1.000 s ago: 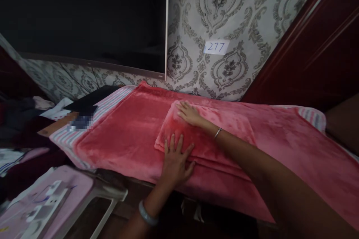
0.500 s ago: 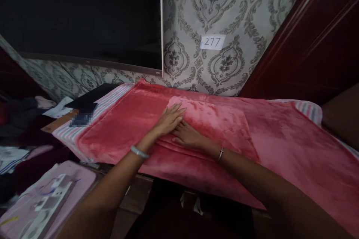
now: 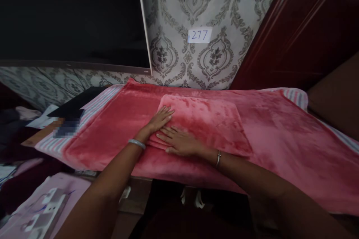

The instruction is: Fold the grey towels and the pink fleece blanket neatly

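A folded pink plush cloth (image 3: 213, 119) lies on a larger red-pink plush blanket (image 3: 103, 123) that covers the table. My left hand (image 3: 161, 118) rests flat on the folded cloth's left edge, fingers stretched out and pointing away from me. Lower and to its right, my right hand (image 3: 181, 141) lies palm down on the front left part of the same cloth, its fingers spread. The two hands are apart. Layered folds show at the cloth's front left corner, between and below the hands.
Behind the table a large dark television (image 3: 73, 18) hangs on patterned wallpaper, beside a paper label (image 3: 200, 35) reading 277. A dark red door or panel (image 3: 269, 41) stands at the right. At lower left, a white power strip (image 3: 50, 209) lies on a pink surface.
My hands, which overlapped before, have moved apart, the left one to the cloth's left edge. The folded cloth's front left corner looks flatter. The camera view has shifted slightly to the right.
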`<state>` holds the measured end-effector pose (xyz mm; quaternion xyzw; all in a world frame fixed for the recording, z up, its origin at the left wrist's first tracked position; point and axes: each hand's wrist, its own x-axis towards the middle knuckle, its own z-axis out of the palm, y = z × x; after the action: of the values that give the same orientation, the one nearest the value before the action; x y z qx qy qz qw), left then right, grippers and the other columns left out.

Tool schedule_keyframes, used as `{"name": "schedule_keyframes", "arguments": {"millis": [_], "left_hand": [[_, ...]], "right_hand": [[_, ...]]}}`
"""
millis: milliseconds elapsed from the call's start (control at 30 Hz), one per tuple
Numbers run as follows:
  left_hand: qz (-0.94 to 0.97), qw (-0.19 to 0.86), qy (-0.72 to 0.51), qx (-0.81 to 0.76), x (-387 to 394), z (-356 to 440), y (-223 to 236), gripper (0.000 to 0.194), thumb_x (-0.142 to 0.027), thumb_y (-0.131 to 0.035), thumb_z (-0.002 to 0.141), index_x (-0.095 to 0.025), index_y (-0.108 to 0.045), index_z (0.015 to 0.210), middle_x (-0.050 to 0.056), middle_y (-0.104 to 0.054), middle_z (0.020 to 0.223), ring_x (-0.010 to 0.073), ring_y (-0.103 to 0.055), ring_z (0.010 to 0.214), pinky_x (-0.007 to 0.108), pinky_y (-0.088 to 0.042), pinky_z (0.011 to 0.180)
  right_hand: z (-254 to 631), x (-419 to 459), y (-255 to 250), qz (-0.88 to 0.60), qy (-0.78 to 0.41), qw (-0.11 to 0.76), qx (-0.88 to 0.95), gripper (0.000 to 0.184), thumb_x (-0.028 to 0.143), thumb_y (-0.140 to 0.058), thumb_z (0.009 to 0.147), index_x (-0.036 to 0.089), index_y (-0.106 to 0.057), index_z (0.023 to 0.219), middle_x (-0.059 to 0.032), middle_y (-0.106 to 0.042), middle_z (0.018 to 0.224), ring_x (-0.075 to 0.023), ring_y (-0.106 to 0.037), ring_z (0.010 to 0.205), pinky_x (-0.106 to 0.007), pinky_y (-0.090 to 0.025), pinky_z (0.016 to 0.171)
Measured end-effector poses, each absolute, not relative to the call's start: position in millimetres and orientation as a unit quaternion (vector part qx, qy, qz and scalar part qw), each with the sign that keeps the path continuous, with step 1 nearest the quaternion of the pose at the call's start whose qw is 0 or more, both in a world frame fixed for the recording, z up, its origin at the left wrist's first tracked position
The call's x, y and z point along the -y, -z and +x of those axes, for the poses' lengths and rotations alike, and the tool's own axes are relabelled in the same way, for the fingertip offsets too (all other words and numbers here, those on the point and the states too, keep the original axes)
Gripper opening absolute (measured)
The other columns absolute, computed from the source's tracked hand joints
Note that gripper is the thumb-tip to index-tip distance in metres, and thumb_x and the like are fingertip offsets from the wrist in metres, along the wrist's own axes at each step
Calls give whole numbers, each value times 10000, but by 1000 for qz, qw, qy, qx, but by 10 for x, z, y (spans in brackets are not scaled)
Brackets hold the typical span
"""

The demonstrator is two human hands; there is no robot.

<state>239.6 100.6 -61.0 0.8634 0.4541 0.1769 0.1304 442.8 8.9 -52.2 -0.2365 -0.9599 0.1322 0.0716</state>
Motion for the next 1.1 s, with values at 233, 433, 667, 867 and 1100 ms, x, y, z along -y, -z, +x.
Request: {"name": "schedule_keyframes", "arguments": {"millis": [233, 433, 667, 867, 1100], "left_hand": [[868, 71, -120, -477, -953, 2414, 524, 628, -536, -356, 1035, -237, -398, 1585, 112, -266, 1698, 342, -175, 1581, 654, -191, 1236], [890, 4, -118, -441, -803, 2803, 94, 610, -511, -352, 1037, -231, -420, 1574, 122, -319, 1677, 334, -237, 1565, 646, -68, 1258], [931, 57, -83, -350, -904, 3795, 29, 530, -452, -327, 1054, -311, -453, 1548, 47, -313, 1686, 289, -201, 1580, 627, -77, 1258], [929, 52, -91, -356, -965, 3840, 335, 546, -462, -374, 1044, -323, -412, 1571, 41, -295, 1694, 294, -190, 1582, 625, -102, 1261], [929, 28, -65, -364, -987, 3847, 307, 560, -484, -359, 1049, -314, -393, 1581, 50, -303, 1691, 302, -202, 1578, 631, -139, 1254]], "right_hand": [[4653, 451, 469, -204, -173, 111, 957, 777, 566, -476, 1043, 287, -108, 1669, -64, -201, 1707, -206, -119, 1586, -463, -96, 1299], [5396, 310, 13, -286, -122, 141, 940, 568, 511, -402, 1077, 316, -356, 1609, -25, -296, 1679, -211, -169, 1578, -480, -128, 1294], [5670, 67, 279, -304, -102, 107, 941, 562, 520, -363, 1084, 276, -403, 1589, -41, -349, 1659, -218, -191, 1573, -489, -102, 1297], [5591, 181, 558, -322, -72, 111, 937, 592, 495, -385, 1083, 288, -298, 1631, -27, -298, 1679, -197, -164, 1578, -466, -42, 1305], [5649, 591, 708, -333, -91, 128, 930, 720, 523, -476, 1051, 216, -223, 1651, -61, -164, 1713, -214, -67, 1592, -472, -62, 1303]]}}
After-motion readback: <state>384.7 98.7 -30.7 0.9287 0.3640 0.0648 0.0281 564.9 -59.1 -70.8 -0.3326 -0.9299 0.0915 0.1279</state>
